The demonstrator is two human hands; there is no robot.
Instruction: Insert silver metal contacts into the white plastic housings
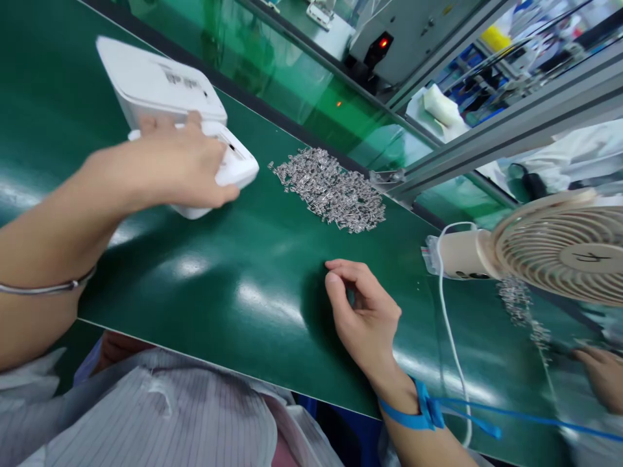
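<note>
My left hand (165, 165) is wrapped over a smooth white plastic housing (243, 165), its thumb on the near side. Dark slots show in the housing's top, and my fingers cover much of the rest. Right behind it is another white housing (146, 74), a larger rounded block with small grey marks and openings on its face. My right hand (365, 318) hovers over or rests on the green table, thumb and forefinger pinched together; anything between the tips is too small to make out. A blue wrist strap (409, 418) with a cord circles that wrist.
A heap of small shiny metal parts (331, 191) lies on the green table (272, 253). To the right stand a beige fan (559, 250) and its white cable (450, 337). More metal pieces (516, 301) lie beyond, near another person's hand (603, 376). A metal frame (457, 149) borders the back.
</note>
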